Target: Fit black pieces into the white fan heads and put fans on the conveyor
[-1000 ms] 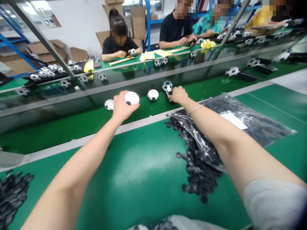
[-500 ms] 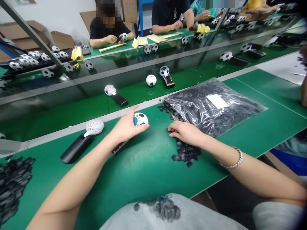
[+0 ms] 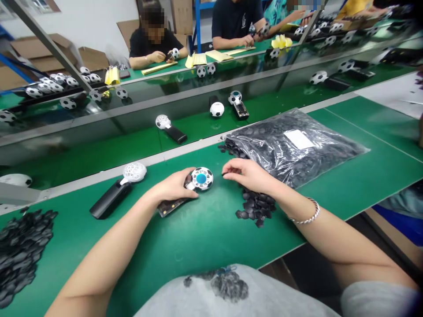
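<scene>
My left hand is wrapped round the neck of a soccer-ball handheld fan, whose round black-and-white head with a turquoise centre faces up. Its dark handle, with the inside showing, rests on the green table under my palm. To the right, my right hand pinches a small black piece between thumb and fingers, a short gap from the fan's head. Below that hand lies a pile of black pieces. Another fan with a white grille head and black handle lies left of my left hand.
A clear plastic bag of black pieces lies behind my right hand, spilling some out. A larger heap of black pieces sits at the left. Several fans lie on the green conveyor beyond the table edge. Co-workers sit across it.
My right hand has lifted from the pile leftward with a black piece. My left hand has closed round the fan, whose head now faces up. Fans on the conveyor have shifted right in view.
</scene>
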The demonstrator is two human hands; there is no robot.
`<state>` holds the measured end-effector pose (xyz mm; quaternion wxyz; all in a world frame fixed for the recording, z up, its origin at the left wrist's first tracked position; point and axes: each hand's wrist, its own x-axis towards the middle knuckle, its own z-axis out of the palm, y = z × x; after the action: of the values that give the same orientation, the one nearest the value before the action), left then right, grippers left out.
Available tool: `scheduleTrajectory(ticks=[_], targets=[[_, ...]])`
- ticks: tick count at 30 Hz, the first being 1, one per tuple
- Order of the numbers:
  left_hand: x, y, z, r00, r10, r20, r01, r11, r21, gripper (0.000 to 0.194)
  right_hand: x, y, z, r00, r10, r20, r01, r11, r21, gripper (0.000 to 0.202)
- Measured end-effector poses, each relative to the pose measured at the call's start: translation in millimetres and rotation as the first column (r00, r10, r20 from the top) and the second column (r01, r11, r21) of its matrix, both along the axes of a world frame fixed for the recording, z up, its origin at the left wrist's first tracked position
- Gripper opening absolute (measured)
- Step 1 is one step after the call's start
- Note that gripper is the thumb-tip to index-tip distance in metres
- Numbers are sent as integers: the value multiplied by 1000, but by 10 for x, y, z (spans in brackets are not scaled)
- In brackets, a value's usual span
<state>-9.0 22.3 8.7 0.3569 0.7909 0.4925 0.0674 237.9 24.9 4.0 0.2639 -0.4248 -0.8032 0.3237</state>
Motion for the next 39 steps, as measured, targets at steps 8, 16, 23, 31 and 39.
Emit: scheduleTrajectory(ticks=[8,16,23,31,39], targets=[[119,-248,58,947,237,-215,-124,892,436,62,-154,-91,-2,988,-16,-152,27,997,74,7],[109,-314,-91,985,28,-173,17,967,252,76,-185,-209,-78,979,39,-200,-31,998,46,3],[164,-330,-122,984,49,-174,7,952,305,80,-261,-229,-195,980,121,-159,-95,982,164,4],[150,-306,-113,997,61,-54,-48,975,219,78,-302,-192,-214,959,127,-253,-119,992,48,9],[170,-316,-78,995,68,-69,-50,972,231,68,-365,-205,-291,950,45,-310,-54,998,-19,20]])
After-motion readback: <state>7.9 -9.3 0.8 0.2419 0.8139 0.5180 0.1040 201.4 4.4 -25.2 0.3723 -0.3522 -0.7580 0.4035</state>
